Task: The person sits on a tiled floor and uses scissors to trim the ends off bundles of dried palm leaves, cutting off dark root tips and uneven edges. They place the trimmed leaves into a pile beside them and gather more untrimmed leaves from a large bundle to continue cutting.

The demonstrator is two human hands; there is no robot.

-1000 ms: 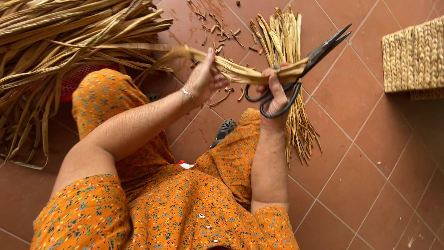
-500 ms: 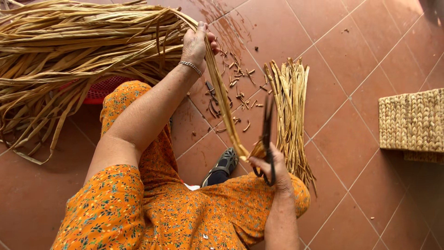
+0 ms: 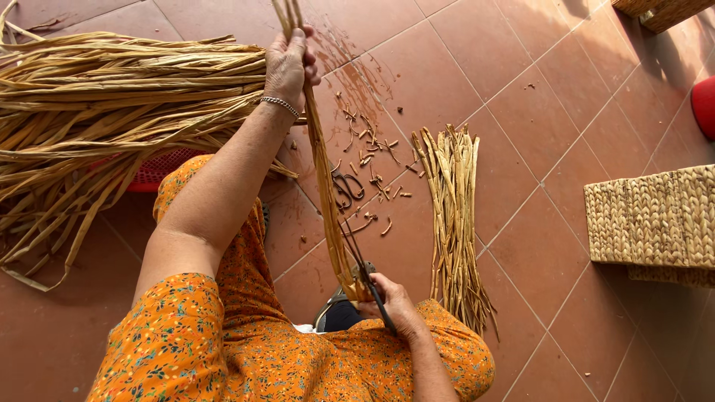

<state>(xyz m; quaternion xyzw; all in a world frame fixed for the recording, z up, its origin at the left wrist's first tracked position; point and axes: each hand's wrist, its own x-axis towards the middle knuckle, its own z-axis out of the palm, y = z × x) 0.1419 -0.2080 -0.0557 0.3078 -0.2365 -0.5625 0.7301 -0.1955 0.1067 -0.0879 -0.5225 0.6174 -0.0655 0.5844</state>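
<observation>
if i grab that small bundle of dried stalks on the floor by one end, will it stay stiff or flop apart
The bundle is probably light and dry, fairly stiff. No tie shows and its near end splays, so it may fan apart. The strip between the left hand and right hand stays nearly straight.

Taut dried straw strand (image 3: 324, 179), black scissors (image 3: 365, 275)
</observation>
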